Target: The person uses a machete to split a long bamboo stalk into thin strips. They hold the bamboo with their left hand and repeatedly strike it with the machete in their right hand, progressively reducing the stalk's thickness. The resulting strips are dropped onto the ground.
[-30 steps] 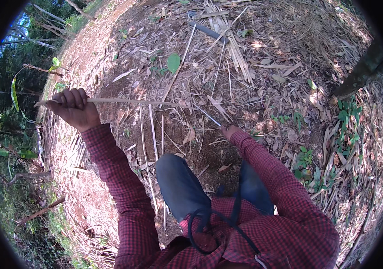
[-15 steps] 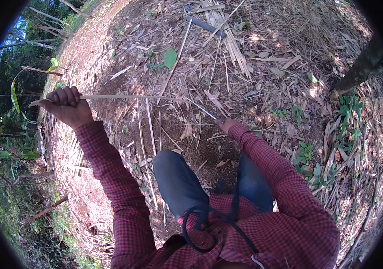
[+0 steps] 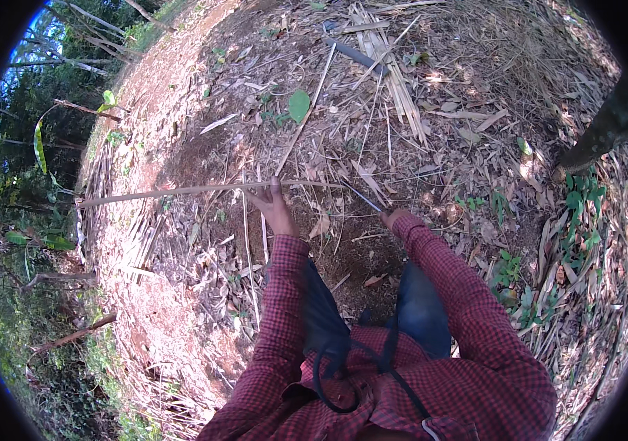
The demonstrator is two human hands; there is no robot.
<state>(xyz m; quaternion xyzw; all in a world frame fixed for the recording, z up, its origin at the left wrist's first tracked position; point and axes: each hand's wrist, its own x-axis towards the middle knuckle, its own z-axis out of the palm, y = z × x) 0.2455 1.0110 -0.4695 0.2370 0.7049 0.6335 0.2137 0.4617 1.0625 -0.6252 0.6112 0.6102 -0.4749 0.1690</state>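
Observation:
A long, thin, pale plant strip (image 3: pixel 181 191) runs across in front of me, its left end sticking out far to the left. My left hand (image 3: pixel 278 213) grips it near its right part, with thumb and fingers about the strip. In my right hand (image 3: pixel 399 219) is a knife (image 3: pixel 361 195) with a narrow blade; the fist is closed on the handle, which it mostly covers. The blade slants up and left, and its tip is at the strip's right end. Whether the edge touches the strip is too small to tell.
Dry leaves and stalks litter the ground. Ahead lie a bundle of pale strips (image 3: pixel 404 103) and a dark grey tube-like piece (image 3: pixel 361 59). A tree trunk (image 3: pixel 600 132) rises at the right, with green plants (image 3: pixel 580 202) below. Bushes stand at the left.
My left hand has moved right along the strip, from its far left end to near the knife. My right hand still holds the knife. The view has shifted slightly.

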